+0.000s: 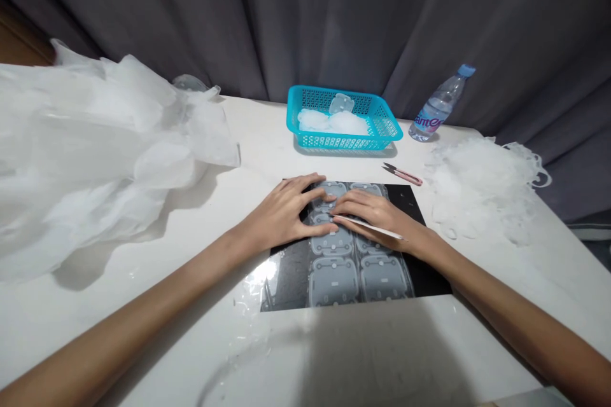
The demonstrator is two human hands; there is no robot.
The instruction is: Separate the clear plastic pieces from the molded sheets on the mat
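While our left hand (pixel 291 213) lies, grip spread, on the clear panels (pixel 334 280) atop the black mat (pixel 434 276), our right hand (pixel 377 208) pinches a slim pale tool (pixel 375 227). We judge work partway: pieces (pixel 348 122) in the far basket (pixel 344 142), panels remaining.

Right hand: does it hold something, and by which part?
The right hand grips a thin white tool close to its tip; the other end points toward the wrist.

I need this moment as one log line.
left hand: spread over translucent moulded plastic panels; right hand: holding slim white tool; beyond: turquoise perforated plastic basket
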